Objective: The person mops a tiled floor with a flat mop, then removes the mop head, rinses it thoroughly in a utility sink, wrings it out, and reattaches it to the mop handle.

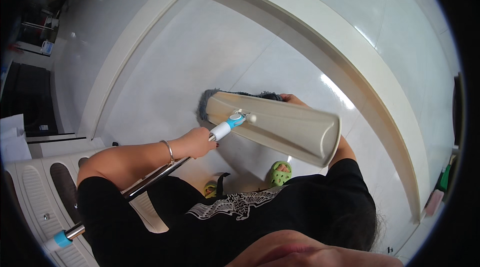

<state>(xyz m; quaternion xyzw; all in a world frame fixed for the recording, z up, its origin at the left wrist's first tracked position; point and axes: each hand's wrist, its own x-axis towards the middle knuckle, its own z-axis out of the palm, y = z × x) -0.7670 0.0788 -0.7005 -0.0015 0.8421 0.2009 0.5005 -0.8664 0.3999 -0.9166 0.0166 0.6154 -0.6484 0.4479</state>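
A flat mop is held up before me, its long beige head plate (280, 124) tilted with the back facing up. The grey fluffy mop pad (204, 106) shows past the plate's left end and far edge. My left hand (200, 142) is closed round the metal pole (159, 179), just below the white and blue joint (227, 126). The pole runs down under my left arm to the lower left. My right hand (293, 99) reaches round behind the plate and grips the pad at its far edge; most of its fingers are hidden.
A raised white curb (320, 29) bends round the pale tiled floor (165, 62). At the lower left is a beige ridged plastic seat or lid (35, 192). Green clogs (280, 173) are on my feet. Green and pink items (434, 202) stand beyond the curb at right.
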